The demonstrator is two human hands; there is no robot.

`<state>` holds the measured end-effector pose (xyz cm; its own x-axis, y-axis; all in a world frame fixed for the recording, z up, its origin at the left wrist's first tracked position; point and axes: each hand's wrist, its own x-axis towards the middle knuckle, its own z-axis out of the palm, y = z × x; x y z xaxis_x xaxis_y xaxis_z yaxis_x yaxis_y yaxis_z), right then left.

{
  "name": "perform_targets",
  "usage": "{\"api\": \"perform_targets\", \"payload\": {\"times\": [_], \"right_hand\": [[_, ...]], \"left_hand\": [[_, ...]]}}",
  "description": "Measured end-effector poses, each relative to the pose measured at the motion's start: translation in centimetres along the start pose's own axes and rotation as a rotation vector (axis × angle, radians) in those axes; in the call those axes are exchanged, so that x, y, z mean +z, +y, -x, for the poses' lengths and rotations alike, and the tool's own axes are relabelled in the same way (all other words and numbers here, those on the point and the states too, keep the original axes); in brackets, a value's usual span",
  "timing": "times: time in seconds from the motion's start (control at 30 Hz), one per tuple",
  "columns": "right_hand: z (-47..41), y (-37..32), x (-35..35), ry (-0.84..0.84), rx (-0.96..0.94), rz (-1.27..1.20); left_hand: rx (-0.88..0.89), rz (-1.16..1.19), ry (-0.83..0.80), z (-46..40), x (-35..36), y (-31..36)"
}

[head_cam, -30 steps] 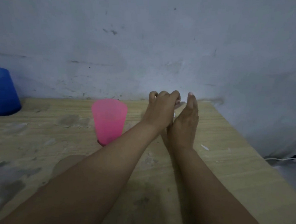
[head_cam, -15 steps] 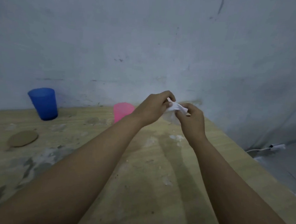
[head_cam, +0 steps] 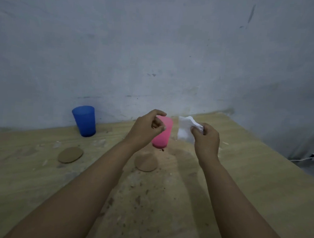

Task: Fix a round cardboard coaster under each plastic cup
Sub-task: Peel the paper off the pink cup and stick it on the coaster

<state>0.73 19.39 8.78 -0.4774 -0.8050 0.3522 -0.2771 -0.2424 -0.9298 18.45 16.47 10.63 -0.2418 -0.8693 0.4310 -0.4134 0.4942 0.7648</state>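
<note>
A pink plastic cup (head_cam: 162, 137) stands upright on the wooden table (head_cam: 250, 179), partly hidden behind my left hand (head_cam: 146, 126). That hand is raised with its fingers curled toward the thumb, and nothing shows between them. My right hand (head_cam: 206, 140) pinches a crumpled white paper (head_cam: 186, 129) just right of the pink cup. A blue plastic cup (head_cam: 84, 121) stands by the wall at the left. Two round cardboard coasters lie flat on the table: one (head_cam: 70, 155) in front of the blue cup, the other (head_cam: 146, 162) in front of the pink cup.
A grey wall (head_cam: 156, 54) runs behind the table and along its right side. A white cable (head_cam: 304, 159) lies beyond the table's right edge. Dark crumbs and pale stains mark the tabletop between my forearms.
My left hand has let go of the white paper and moved left; the right hand alone holds it. The view has pulled back, showing both coasters and both cups.
</note>
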Motion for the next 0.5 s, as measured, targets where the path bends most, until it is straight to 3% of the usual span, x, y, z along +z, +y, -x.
{"api": "perform_targets", "payload": {"times": [0.3, 0.5], "right_hand": [[-0.6, 4.9, 5.3, 0.363, 0.164, -0.084], [-1.9, 7.3, 7.7, 0.374, 0.21, -0.188]], "left_hand": [[-0.077, 0.039, 0.116, -1.1, 1.0, -7.6], [-0.209, 0.158, 0.053, -2.5, 2.9, -10.5]]}}
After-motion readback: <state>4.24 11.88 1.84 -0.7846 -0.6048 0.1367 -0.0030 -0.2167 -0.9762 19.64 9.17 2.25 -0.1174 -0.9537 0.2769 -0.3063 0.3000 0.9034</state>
